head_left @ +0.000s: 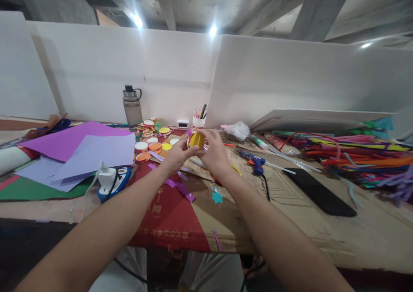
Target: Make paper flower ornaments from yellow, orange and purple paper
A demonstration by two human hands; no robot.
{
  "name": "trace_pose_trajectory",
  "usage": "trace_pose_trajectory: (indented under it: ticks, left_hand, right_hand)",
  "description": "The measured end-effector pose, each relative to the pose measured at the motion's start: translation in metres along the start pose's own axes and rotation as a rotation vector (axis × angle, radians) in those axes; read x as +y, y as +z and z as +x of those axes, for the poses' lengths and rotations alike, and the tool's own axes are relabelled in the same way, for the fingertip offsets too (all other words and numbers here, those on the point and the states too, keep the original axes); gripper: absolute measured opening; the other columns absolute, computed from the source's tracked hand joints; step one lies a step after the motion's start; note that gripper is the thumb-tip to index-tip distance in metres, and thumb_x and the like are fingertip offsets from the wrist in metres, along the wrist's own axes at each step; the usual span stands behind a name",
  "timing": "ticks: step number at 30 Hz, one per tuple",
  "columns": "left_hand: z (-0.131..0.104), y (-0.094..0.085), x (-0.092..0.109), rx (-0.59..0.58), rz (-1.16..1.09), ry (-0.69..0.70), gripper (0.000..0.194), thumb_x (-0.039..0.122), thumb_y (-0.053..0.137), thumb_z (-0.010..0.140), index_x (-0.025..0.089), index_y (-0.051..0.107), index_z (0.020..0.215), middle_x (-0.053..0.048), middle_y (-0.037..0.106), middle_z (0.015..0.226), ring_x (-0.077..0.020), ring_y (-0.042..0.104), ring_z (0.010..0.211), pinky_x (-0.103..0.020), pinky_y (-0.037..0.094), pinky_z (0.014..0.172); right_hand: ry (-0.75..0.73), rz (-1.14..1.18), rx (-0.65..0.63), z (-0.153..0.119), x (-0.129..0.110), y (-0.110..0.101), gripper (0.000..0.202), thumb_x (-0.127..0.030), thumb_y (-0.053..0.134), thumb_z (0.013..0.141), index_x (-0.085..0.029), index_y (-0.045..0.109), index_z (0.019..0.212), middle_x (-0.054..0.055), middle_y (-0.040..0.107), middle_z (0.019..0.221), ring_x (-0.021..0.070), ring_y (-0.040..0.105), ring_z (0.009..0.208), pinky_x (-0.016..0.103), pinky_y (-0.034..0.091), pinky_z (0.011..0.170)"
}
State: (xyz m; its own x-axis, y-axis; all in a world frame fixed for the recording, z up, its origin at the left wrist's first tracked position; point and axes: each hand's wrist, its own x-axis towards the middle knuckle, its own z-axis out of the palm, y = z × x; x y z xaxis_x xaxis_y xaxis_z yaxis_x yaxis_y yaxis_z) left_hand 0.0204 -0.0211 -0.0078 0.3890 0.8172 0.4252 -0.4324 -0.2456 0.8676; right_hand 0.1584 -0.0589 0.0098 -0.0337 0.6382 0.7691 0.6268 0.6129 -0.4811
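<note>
Between my two hands, a small round yellow-faced disc [197, 141] with a white rim is held up above the middle of the table. My left hand [178, 154] grips it from the left, and a bit of purple paper shows at its upper left edge. Around its right side curl the fingers of my right hand [214, 150]. Purple paper strips [180, 189] lie below my left forearm. A teal flower-shaped cutout [217, 196] rests on the cardboard between my forearms.
White, orange and yellow discs [155, 147] cluster left of my hands. A blue glue gun [257, 164] and a black phone-like slab [319, 192] lie right. Colourful pipe cleaners [364, 154] heap far right. Purple sheets [97, 158], a power strip [114, 184] and a bottle [132, 107] stand left.
</note>
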Motion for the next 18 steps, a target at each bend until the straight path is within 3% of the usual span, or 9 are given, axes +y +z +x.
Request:
trace_pose_trajectory:
  ticks: [4,7,9,12,15,18]
  left_hand:
    - [0.001,0.0,-0.011,0.099,0.031,-0.035,0.032,0.034,0.074,0.074,0.018,0.068,0.101,-0.007,0.069,0.102,-0.0189,0.063,0.096,-0.027,0.05,0.082]
    - [0.001,0.004,-0.006,0.111,-0.121,-0.083,0.028,0.03,0.072,0.076,0.017,0.067,0.1,-0.006,0.07,0.098,-0.0159,0.065,0.088,-0.028,0.052,0.081]
    - [0.001,0.005,0.001,0.135,-0.258,-0.144,0.023,0.025,0.069,0.078,0.016,0.066,0.098,-0.005,0.071,0.095,-0.0148,0.066,0.082,-0.03,0.054,0.082]
    - [0.004,0.003,0.01,0.278,-0.431,-0.259,0.019,0.021,0.062,0.081,0.015,0.066,0.1,-0.006,0.073,0.09,-0.015,0.069,0.078,-0.034,0.055,0.085]
    - [0.007,-0.003,0.013,0.351,-0.526,-0.324,0.021,0.02,0.058,0.084,0.014,0.066,0.103,-0.006,0.074,0.085,-0.015,0.07,0.076,-0.031,0.056,0.082]
    - [0.008,-0.005,0.013,0.344,-0.553,-0.337,0.02,0.019,0.056,0.086,0.014,0.066,0.103,-0.007,0.075,0.086,-0.0156,0.07,0.076,-0.03,0.057,0.079]
  right_hand:
    - [-0.023,-0.099,0.023,-0.005,0.003,0.01,0.059,-0.004,0.061,0.068,-0.024,0.056,0.124,0.011,0.051,0.12,0.027,0.047,0.117,0.049,0.04,0.106]
    - [-0.032,-0.075,0.0,-0.002,0.001,0.005,0.056,-0.014,0.068,0.071,-0.024,0.056,0.125,0.012,0.05,0.123,0.0289,0.045,0.12,0.05,0.037,0.106]
    - [0.031,0.021,0.036,0.004,0.0,-0.004,0.053,-0.029,0.071,0.074,-0.024,0.055,0.125,0.012,0.051,0.124,0.0287,0.047,0.117,0.05,0.04,0.104]
    - [0.205,0.219,0.175,0.012,0.004,-0.015,0.04,-0.045,0.058,0.085,-0.024,0.056,0.119,0.01,0.057,0.115,0.0229,0.055,0.101,0.043,0.047,0.091]
    - [0.316,0.318,0.22,0.014,0.011,-0.016,0.034,-0.048,0.051,0.088,-0.022,0.059,0.108,0.009,0.06,0.107,0.0205,0.057,0.097,0.038,0.048,0.087]
    - [0.332,0.315,0.156,0.011,0.013,-0.01,0.031,-0.046,0.051,0.088,-0.02,0.061,0.101,0.009,0.062,0.103,0.0205,0.057,0.095,0.037,0.047,0.085]
